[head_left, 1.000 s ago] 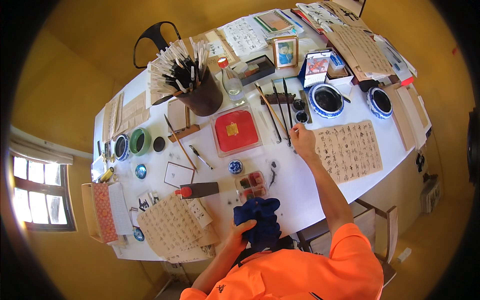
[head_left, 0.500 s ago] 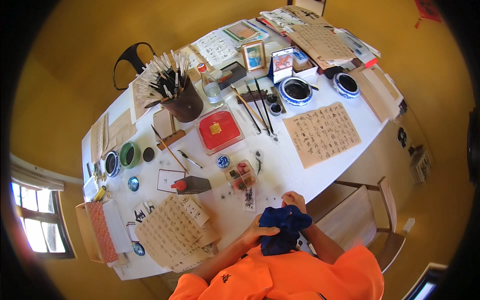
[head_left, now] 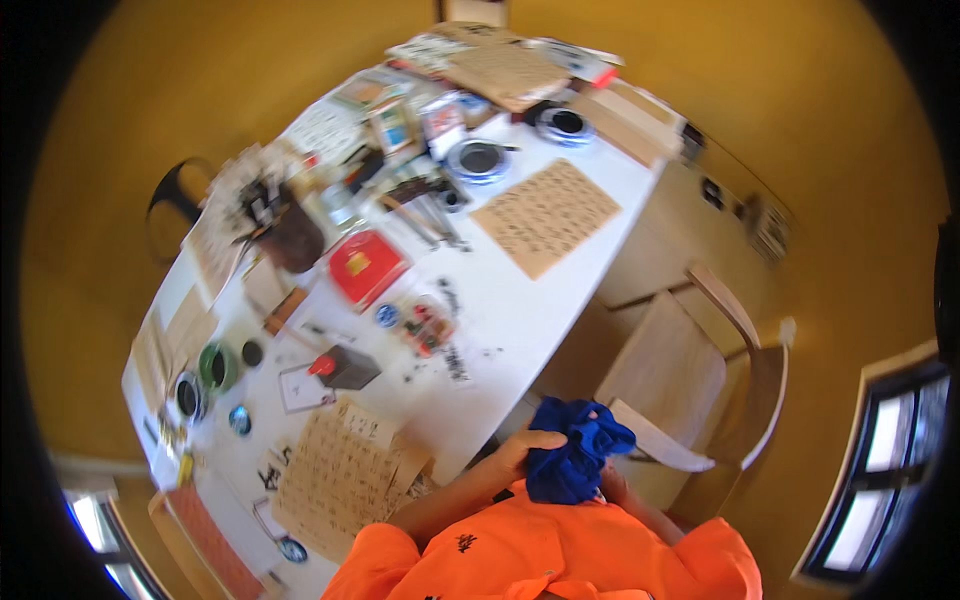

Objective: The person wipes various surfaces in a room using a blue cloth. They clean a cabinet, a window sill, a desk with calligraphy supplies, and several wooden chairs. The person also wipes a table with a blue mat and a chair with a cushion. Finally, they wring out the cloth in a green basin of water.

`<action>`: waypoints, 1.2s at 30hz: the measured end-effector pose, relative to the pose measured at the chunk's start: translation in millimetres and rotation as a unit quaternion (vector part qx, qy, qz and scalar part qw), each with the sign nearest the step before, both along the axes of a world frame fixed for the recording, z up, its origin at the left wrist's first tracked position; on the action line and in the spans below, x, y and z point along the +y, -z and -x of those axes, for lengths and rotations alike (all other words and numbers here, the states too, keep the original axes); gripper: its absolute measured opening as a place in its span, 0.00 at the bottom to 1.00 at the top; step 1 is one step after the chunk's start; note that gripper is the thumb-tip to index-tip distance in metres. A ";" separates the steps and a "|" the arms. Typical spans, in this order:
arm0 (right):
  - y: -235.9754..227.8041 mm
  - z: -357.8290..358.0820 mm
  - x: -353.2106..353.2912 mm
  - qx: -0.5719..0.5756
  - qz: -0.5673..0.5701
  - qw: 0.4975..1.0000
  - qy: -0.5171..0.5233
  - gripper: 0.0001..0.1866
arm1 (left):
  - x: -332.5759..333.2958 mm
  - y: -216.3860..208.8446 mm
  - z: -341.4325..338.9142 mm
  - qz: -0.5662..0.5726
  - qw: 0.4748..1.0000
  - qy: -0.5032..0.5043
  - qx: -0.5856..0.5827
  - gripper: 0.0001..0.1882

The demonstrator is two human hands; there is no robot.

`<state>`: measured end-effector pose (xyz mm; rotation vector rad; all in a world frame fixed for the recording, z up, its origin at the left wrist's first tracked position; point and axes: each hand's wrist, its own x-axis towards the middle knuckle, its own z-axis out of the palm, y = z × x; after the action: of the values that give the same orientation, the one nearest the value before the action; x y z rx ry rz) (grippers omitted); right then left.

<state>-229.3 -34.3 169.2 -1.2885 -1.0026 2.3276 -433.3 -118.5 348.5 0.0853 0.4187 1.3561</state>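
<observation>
Near the chair (head_left: 672,368), blue cloth (head_left: 570,462) in left fingers' (head_left: 543,439) grip, long axis and right fingers' (head_left: 612,481) hold unclear

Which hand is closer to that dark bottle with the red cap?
The left hand. It grips the left side of the blue cloth, below and right of the dark bottle in view. The right hand is farther right, partly hidden.

the white table (head_left: 530,335) carries many things. one written brown sheet (head_left: 547,217) lies near the right edge. about the middle there is a red box (head_left: 366,266), with a brown brush pot (head_left: 294,240) near it. one dark red-capped bottle (head_left: 352,370) is close to overlapping papers (head_left: 330,478).
</observation>
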 end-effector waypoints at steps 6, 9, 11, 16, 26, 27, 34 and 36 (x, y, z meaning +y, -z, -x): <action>-58.8 2.4 7.6 0.108 0.015 0.990 0.093 0.21 | 19.5 -4.5 -21.8 -0.046 0.998 -0.021 0.028 0.30; -107.1 -20.9 16.7 0.226 0.018 0.970 0.089 0.37 | 37.1 0.2 -45.6 -0.018 0.998 -0.052 0.033 0.31; -145.4 -31.5 20.0 0.306 0.020 0.946 0.103 0.41 | 51.8 -6.1 -66.7 -0.010 0.996 -0.039 0.077 0.33; -151.0 -90.1 27.1 0.299 -0.124 0.935 0.145 0.47 | 84.2 8.3 -136.5 0.001 0.979 -0.050 0.198 0.29; -141.7 -236.6 45.3 0.037 -0.299 0.931 0.207 0.57 | 147.0 -1.8 -304.6 -0.007 0.933 0.106 0.343 0.23; -143.1 -246.0 44.8 0.034 -0.271 0.931 0.242 0.57 | 152.4 -1.3 -315.2 -0.009 0.929 0.142 0.341 0.23; -126.5 -283.2 56.2 -0.038 -0.228 0.883 0.408 0.52 | 200.8 27.1 -354.0 -0.054 0.878 0.334 0.338 0.30; -123.5 -286.9 54.8 -0.010 -0.167 0.869 0.466 0.44 | 208.5 22.5 -360.9 -0.079 0.872 0.364 0.317 0.33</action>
<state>57.6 20.5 292.7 -1.2516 -0.5395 1.3362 -72.4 90.0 326.0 0.7681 0.7326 0.5742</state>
